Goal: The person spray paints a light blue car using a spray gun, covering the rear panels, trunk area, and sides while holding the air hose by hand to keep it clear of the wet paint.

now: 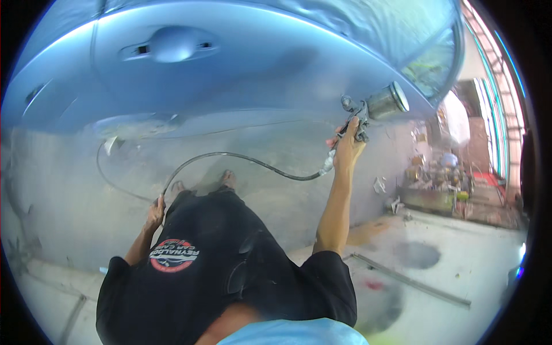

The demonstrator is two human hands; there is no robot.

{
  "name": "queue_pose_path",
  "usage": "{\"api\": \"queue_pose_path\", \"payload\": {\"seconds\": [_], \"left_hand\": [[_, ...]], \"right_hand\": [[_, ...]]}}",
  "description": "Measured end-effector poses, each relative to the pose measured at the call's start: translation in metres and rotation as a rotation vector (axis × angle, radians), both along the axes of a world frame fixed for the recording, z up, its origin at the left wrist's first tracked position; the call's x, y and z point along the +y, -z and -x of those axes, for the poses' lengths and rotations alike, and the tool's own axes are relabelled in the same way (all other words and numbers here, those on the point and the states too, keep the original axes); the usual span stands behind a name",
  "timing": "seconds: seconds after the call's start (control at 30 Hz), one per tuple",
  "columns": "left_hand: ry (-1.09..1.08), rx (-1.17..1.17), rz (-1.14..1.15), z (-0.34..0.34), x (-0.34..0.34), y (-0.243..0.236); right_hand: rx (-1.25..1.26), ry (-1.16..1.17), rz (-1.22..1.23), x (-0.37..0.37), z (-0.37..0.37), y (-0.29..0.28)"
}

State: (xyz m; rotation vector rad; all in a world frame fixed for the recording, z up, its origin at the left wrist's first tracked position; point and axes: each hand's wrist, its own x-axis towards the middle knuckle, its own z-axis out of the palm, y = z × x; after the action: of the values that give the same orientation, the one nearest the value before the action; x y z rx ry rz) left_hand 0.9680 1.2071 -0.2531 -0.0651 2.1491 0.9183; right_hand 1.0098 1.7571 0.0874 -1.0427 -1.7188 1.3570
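Note:
My right hand is wrapped round the grip of a metal paint spray gun, held out to the right beside the lower part of a light blue car door. The gun's cylindrical cup points to the right, tilted. From the wrapped joint under the grip, a dark air hose curves leftward through the air. My left hand, low on the left near my thigh, is closed round that hose. Gun and car appear apart, though the exact gap cannot be judged.
The car's door handle is at the upper left. At the right, cans and bottles crowd a low bench. A long thin bar lies on the paint-stained floor. More hose trails across the floor at the left.

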Motion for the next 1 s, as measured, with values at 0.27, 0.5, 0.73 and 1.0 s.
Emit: {"api": "queue_pose_path", "payload": {"seconds": [0.27, 0.5, 0.73, 1.0], "left_hand": [[-0.208, 0.101, -0.203, -0.029, -0.098, 0.018], [-0.479, -0.03, -0.174, -0.051, -0.134, 0.011], [-0.573, -0.056, -0.16, -0.051, -0.127, 0.001], [-0.289, -0.054, -0.026, -0.029, -0.063, -0.009]], "right_hand": [[-0.005, -0.307, 0.121, -0.219, 0.097, -0.009], [0.099, -0.631, 0.268, -0.344, 0.15, -0.023], [0.179, -0.76, 0.275, -0.329, 0.144, -0.015], [0.082, -0.207, 0.114, -0.163, 0.09, -0.014]]}}
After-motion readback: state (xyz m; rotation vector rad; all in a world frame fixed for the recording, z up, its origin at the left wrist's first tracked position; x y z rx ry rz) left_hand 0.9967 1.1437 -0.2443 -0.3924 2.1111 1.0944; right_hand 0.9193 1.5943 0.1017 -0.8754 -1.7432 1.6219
